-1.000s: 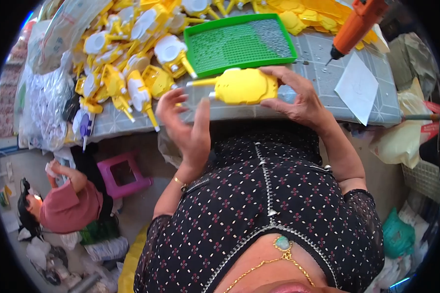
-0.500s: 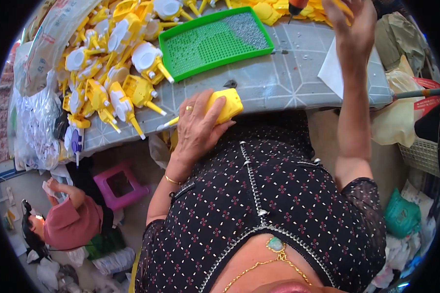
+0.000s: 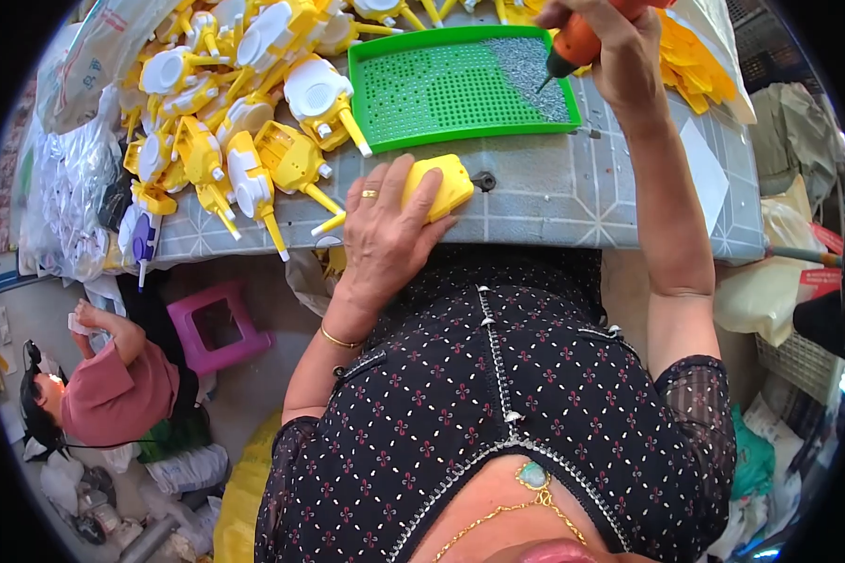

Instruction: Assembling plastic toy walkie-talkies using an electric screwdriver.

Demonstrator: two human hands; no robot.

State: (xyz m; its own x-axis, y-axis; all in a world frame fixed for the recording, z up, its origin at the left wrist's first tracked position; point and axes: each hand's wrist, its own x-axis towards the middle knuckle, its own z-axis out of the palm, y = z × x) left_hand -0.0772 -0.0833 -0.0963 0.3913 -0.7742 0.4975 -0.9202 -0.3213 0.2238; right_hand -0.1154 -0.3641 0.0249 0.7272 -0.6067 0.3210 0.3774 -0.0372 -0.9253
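My left hand [image 3: 380, 225] lies over a yellow plastic housing [image 3: 438, 188], its fingers pressing it against the grey tabletop. A thin yellow stem with a white tip [image 3: 329, 224] sticks out on the left of that hand. Gripped in my right hand [image 3: 624, 66] is an orange and black electric screwdriver [image 3: 576, 45]. Its bit points down at the small grey screws [image 3: 535, 80] in the right end of a perforated green tray [image 3: 469, 137]. Whether the bit touches a screw, I cannot tell.
Left of the tray heap several yellow and white plastic assemblies [image 3: 316, 98]. Flat yellow pieces [image 3: 690, 66] lie at the far right, near a white sheet [image 3: 702, 174]. A purple-and-white piece [image 3: 144, 239] is at the left edge. Beyond a pink stool [image 3: 218, 328] sits another person [image 3: 122, 394].
My right hand, earlier raised without the screwdriver near the yellow pieces, now grips it, with the bit over the screws. My left hand still holds the housing, now resting on the tabletop.
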